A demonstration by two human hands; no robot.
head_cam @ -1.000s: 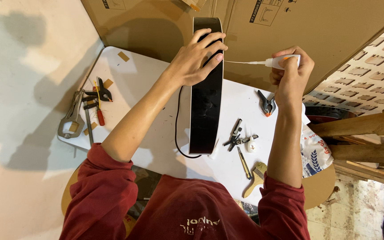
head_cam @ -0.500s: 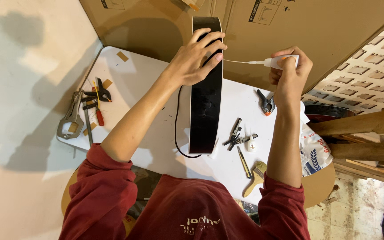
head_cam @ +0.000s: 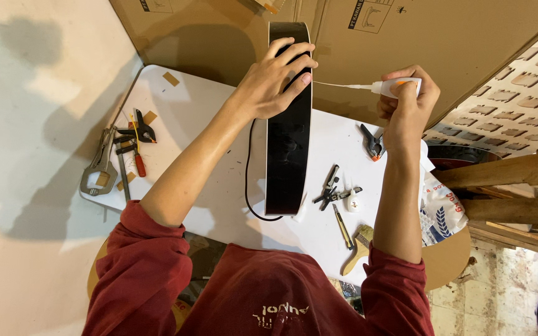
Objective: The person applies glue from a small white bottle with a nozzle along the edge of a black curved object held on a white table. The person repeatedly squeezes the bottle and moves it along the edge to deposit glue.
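Note:
A glossy black guitar body (head_cam: 288, 149) stands on its side on the white table (head_cam: 207, 130), its rim facing me. My left hand (head_cam: 275, 81) grips its upper end, fingers wrapped over the edge. My right hand (head_cam: 406, 102) holds a small white glue bottle (head_cam: 396, 87) with an orange mark. The bottle's long thin nozzle points left and its tip reaches the body's edge just beside my left fingertips. A thin black cable (head_cam: 248, 180) curves along the body's left side.
Clamps, locking pliers and a red-handled tool (head_cam: 122, 155) lie at the table's left end. A spring clamp (head_cam: 373, 143), small cutters (head_cam: 334, 190), a knife and a brush (head_cam: 357, 249) lie right of the body. Cardboard sheets (head_cam: 406, 31) lean behind; wooden beams (head_cam: 512, 186) stack at right.
The bottle's nozzle tip has moved left, closer to the body's edge by my left fingers. The left hand and the body have barely moved.

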